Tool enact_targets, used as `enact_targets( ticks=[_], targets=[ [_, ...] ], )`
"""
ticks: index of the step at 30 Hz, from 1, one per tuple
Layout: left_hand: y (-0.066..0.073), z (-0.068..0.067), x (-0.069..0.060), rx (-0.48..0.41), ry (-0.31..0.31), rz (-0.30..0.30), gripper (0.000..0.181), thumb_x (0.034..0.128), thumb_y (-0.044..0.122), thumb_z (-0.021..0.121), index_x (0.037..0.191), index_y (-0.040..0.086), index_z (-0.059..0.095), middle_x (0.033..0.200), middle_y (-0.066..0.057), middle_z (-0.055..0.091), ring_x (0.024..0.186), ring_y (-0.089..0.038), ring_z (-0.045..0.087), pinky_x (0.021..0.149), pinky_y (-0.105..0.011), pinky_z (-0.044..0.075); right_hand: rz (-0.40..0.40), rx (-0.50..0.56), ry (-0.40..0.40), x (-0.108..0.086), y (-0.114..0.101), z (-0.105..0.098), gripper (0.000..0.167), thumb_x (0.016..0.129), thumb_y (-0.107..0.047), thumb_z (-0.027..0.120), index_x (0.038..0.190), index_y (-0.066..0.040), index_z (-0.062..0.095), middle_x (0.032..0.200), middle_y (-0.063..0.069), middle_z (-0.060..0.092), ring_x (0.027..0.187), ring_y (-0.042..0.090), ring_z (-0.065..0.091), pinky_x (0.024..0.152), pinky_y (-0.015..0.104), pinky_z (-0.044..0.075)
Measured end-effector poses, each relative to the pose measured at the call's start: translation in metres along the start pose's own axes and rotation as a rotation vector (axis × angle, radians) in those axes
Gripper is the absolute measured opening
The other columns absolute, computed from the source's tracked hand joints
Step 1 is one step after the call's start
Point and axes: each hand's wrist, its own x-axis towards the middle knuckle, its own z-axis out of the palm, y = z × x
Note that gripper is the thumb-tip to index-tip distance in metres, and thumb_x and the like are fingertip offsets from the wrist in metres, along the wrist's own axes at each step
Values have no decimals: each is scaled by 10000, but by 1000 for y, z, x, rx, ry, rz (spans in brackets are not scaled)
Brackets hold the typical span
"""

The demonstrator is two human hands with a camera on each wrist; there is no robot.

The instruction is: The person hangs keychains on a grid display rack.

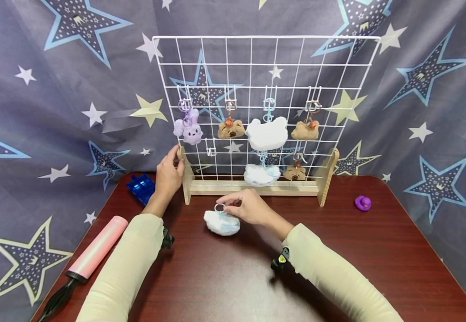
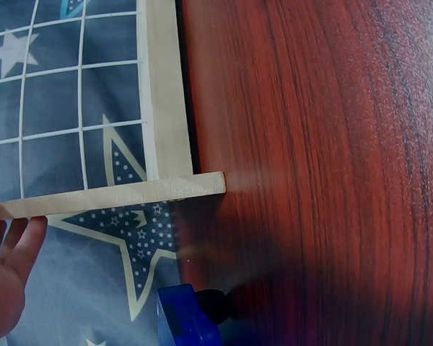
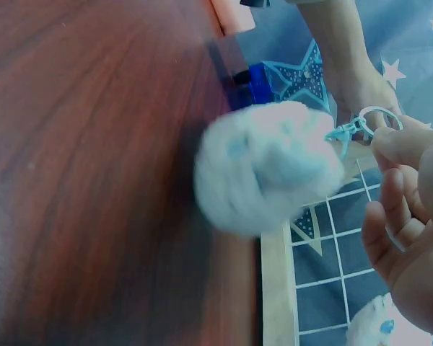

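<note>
My right hand (image 1: pixel 251 206) pinches the pale blue ring (image 1: pixel 219 207) of a fluffy white plush keychain (image 1: pixel 222 223) between thumb and finger. The plush hangs just in front of the stand; the right wrist view shows its clasp and light blue patches. With my left hand (image 1: pixel 170 173) I hold the top of the left wooden leg (image 1: pixel 185 179) of a white wire grid rack (image 1: pixel 251 64). Its fingertips lie against the leg in the left wrist view. An unused hook (image 1: pixel 211 151) sits low on the grid, right of that hand.
On the grid hang a purple plush (image 1: pixel 192 133), brown bear plushes (image 1: pixel 231 129) and white plushes (image 1: pixel 267 134). A blue plastic item (image 1: pixel 141 187) and a pink hand pump (image 1: pixel 100 247) lie at the left. A purple rubber duck (image 1: pixel 363 203) sits at the right of the table (image 1: pixel 378 250).
</note>
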Motion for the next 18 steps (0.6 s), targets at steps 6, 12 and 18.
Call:
enact_targets(
  ticks=[6, 12, 18],
  targets=[
    [0, 0, 0, 1, -5, -6, 498, 942, 81, 652, 1435, 87, 577, 1183, -244, 707, 1003, -403, 704, 923, -508, 559, 64, 33, 33, 9, 5, -8, 259, 904, -82, 746, 1160, -95, 780, 907, 55, 796, 715, 29, 669, 636, 182, 552],
    [0, -1, 0, 8, 5, -5, 500, 936, 76, 657, 1430, 89, 584, 1204, -252, 700, 1009, -409, 701, 930, -516, 554, 64, 64, 86, 20, 1, -17, 270, 901, -74, 740, 1169, -62, 770, 918, 96, 794, 715, 60, 675, 637, 202, 562],
    [0, 0, 0, -1, 8, -4, 512, 928, 70, 660, 1433, 90, 581, 1220, -261, 693, 1018, -414, 697, 935, -516, 552, 75, 54, 152, 36, -5, -23, 277, 899, -85, 746, 1174, -100, 777, 922, 77, 795, 739, 70, 665, 655, 198, 545]
  ],
)
